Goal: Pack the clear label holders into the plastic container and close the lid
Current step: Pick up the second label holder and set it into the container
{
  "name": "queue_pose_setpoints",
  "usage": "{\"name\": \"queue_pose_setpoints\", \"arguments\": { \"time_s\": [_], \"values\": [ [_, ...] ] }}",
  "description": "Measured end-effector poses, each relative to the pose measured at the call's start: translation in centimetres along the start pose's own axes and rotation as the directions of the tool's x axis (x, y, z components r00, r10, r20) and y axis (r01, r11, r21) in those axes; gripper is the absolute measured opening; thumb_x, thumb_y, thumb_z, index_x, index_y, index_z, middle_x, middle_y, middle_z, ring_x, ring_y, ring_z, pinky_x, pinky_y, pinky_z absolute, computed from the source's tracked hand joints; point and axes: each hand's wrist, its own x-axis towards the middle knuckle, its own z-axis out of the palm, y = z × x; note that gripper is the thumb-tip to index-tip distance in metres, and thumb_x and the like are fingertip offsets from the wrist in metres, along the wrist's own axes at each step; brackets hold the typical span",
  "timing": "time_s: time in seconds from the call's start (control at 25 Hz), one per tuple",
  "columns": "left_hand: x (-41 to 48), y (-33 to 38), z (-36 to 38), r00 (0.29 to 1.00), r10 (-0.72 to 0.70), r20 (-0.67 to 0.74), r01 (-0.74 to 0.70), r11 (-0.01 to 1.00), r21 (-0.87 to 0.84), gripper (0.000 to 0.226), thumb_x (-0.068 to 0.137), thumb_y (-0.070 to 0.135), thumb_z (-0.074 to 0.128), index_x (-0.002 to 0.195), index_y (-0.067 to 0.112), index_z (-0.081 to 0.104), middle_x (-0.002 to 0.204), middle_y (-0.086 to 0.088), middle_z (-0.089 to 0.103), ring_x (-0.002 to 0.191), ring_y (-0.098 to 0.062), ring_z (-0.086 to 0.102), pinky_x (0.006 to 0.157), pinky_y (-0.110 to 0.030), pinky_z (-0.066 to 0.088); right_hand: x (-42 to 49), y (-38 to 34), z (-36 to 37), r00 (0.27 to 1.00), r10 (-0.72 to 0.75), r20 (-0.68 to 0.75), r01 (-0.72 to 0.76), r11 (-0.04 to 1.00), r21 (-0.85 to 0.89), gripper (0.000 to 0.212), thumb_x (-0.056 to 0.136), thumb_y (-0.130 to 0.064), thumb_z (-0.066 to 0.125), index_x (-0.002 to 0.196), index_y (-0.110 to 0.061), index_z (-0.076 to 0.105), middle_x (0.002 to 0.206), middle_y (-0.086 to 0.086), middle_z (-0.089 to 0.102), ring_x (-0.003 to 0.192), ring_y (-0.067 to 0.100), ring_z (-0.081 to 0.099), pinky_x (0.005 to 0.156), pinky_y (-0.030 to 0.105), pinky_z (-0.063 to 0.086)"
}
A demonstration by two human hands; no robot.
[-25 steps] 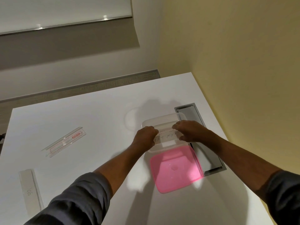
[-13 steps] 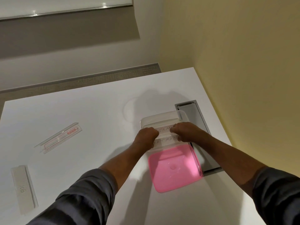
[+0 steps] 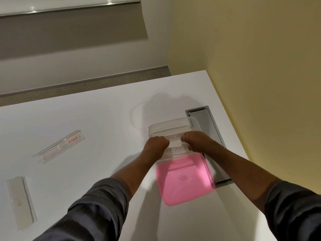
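Left hand: knuckles up, fingers curled down over the left end of the label holder marked ERMA, gripping it.
Right hand: same pose mirrored, fingers bent over the holder's right end, thumb hidden underneath.
Arms: both forearms bare and reaching from 6 o'clock toward 12; the dark left sleeve and right sleeve are pushed up toward the elbows.
Plastic container: clear, open, standing on the white tabletop under both hands.
Holders inside: the ERMA holder lies crosswise in the middle; a 2nd holder reading AT MA lies at 6 o'clock of it; a 3rd, plain holder lies at 12 o'clock, against the far wall.
Pink lid: flat on the tabletop at 6 o'clock of the container, touching its near rim.
Loose holders: a red-printed holder lies at 9 o'clock, well apart; a white-insert holder lies at 8 o'clock, farther off.
Grey hatch: set in the tabletop at 3 o'clock, just beside the container.
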Motion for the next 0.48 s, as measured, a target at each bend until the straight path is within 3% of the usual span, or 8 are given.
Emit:
{"name": "queue_pose_setpoints", "arguments": {
  "time_s": [0.16, 0.28, 0.4, 0.48],
  "values": [
    [0.1, -0.5, -0.4, 0.999, 0.004, 0.039, -0.002, 0.998, -0.055, 0.033, 0.096, 0.009, 0.069, 0.128, 0.012, 0.069, 0.126, -0.011, 0.071, 0.119, -0.033, 0.07, 0.093, -0.044, 0.059, 0.0, -0.1, 0.2, 0.999, 0.033, -0.02, -0.032, 0.999, 0.041, 0.038, 0.095, 0.0, 0.065, 0.132, -0.01, 0.07, 0.135, 0.009, 0.072, 0.125, 0.027, 0.068, 0.1, 0.04, 0.059],
    [-1.1, -1.4, -1.0, 0.996, -0.027, -0.09, 0.0, 0.956, -0.293, 0.049, 0.096, 0.02, 0.076, 0.143, 0.018, 0.066, 0.135, -0.007, 0.071, 0.127, -0.029, 0.066, 0.101, -0.044, 0.056, -0.4, -0.2, -0.4, 0.996, 0.08, -0.032, -0.077, 0.991, 0.107, 0.044, 0.094, 0.0, 0.069, 0.136, -0.013, 0.069, 0.138, 0.008, 0.07, 0.127, 0.026, 0.067, 0.103, 0.041, 0.058],
    [-3.8, -2.4, -1.9, 0.921, -0.226, -0.316, 0.02, 0.84, -0.542, 0.034, 0.098, 0.019, 0.074, 0.132, 0.017, 0.075, 0.118, -0.005, 0.08, 0.109, -0.027, 0.075, 0.093, -0.042, 0.058, -0.9, -0.6, -1.5, 0.987, 0.141, -0.077, -0.118, 0.962, 0.247, 0.05, 0.091, -0.001, 0.074, 0.139, -0.014, 0.069, 0.137, 0.008, 0.071, 0.126, 0.027, 0.068, 0.102, 0.043, 0.058],
    [-5.8, -3.3, -2.4, 0.841, -0.387, -0.378, 0.053, 0.754, -0.655, 0.025, 0.099, 0.018, 0.072, 0.123, 0.017, 0.08, 0.107, -0.003, 0.082, 0.096, -0.023, 0.077, 0.087, -0.04, 0.061, -1.4, -1.5, -2.5, 0.971, 0.192, -0.142, -0.126, 0.917, 0.378, 0.046, 0.09, -0.005, 0.078, 0.135, -0.01, 0.073, 0.133, 0.01, 0.074, 0.122, 0.029, 0.07, 0.101, 0.046, 0.058]
  ]
}}
